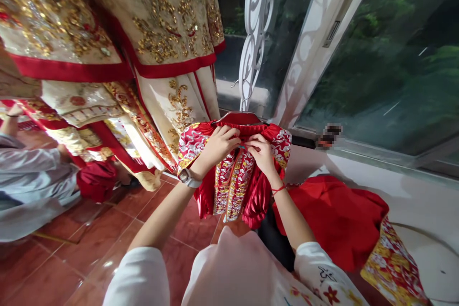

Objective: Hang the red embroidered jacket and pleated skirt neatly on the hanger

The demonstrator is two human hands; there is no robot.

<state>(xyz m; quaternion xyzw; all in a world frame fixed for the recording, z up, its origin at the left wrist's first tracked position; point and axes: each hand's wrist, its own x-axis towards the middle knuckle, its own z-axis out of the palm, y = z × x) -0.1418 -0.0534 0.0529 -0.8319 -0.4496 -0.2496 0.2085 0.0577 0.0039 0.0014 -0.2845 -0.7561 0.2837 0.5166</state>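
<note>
Left hand and right hand are pinching the jacket below the edge of the hanger, seemingly fastening its neck; next is needing careful alignment.

The left hand and the right hand touch the upper front of a red jacket on a hanger; a watch circles the left wrist. Sequined robes hang at left; red cloth lies at right.
</note>
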